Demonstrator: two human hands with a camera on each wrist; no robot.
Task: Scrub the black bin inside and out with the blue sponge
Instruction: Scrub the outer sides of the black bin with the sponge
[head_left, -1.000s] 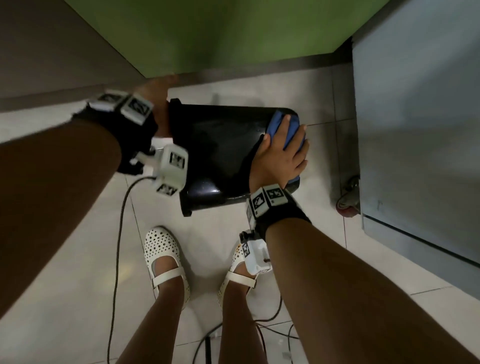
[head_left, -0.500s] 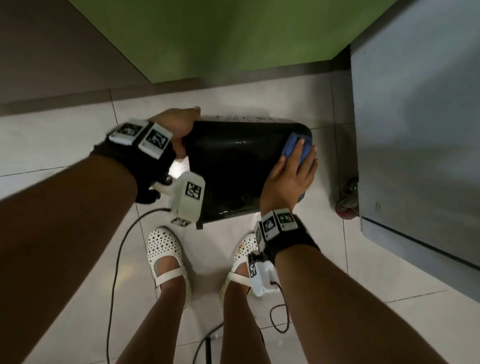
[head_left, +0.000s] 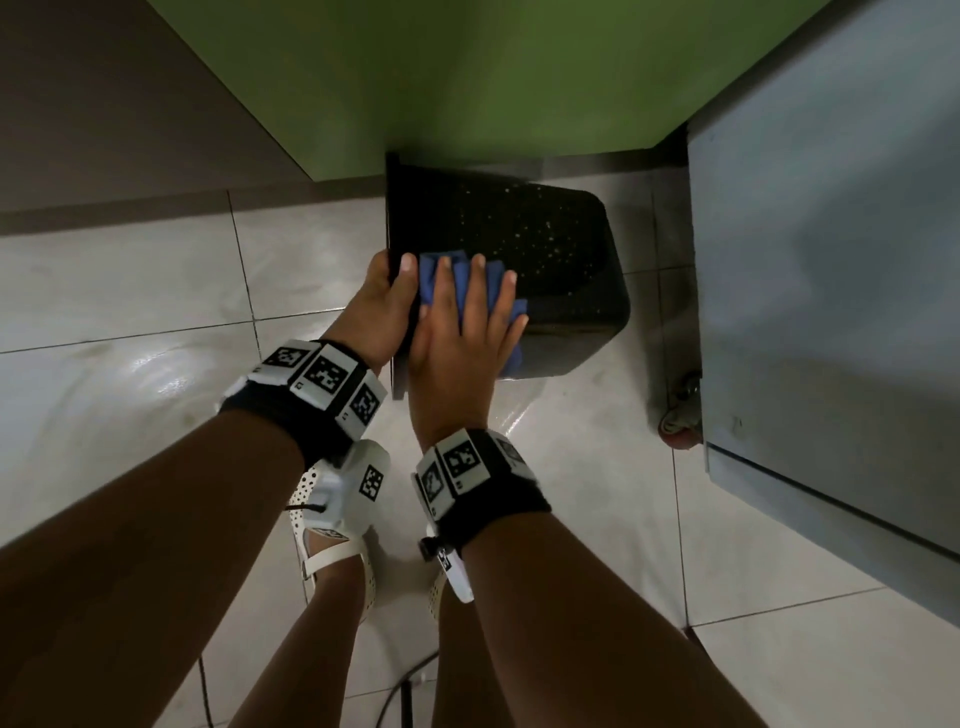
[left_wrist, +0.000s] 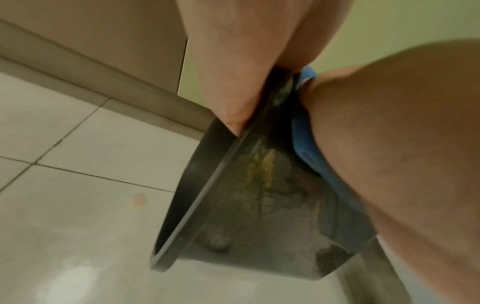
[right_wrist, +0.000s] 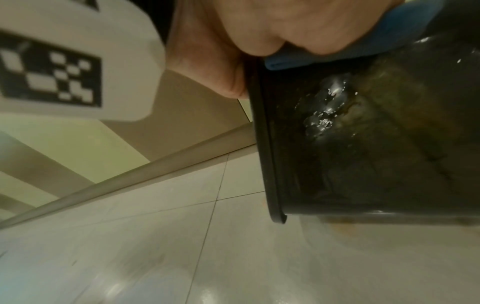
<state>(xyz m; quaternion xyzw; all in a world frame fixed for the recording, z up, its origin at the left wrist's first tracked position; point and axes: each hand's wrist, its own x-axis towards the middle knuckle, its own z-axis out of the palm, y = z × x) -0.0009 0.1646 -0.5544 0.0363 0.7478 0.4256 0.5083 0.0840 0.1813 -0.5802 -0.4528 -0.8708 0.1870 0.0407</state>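
The black bin (head_left: 545, 249) is held on its side above the tiled floor (head_left: 130, 322), its open rim turned toward the left hand and its closed base toward the grey cabinet (head_left: 831, 260). Pale specks dot its upper wall.

The left hand (head_left: 382, 306) grips the bin at the rim: the thumb lies over the outer wall, and the left wrist view shows the fingers (left_wrist: 228, 82) curled around the rim's edge.

The right hand (head_left: 457, 332) lies flat on the bin's outer wall just beside the left thumb, fingers straight and spread, pressing the blue sponge (head_left: 441, 275) against the plastic. The sponge shows between and beyond the fingers, close to the rim. In the right wrist view the sponge (right_wrist: 363, 41) sits squeezed between palm and bin wall, and wet foam (right_wrist: 327, 107) with yellowish-brown grime clings to the bin's side below it.

Under the bin, nearer the person, 2 white perforated shoes (head_left: 332, 545) stand on the floor. A green wall (head_left: 441, 78) rises behind the bin, and a small caster wheel (head_left: 680, 426) sits under the cabinet, off the bin's base end.
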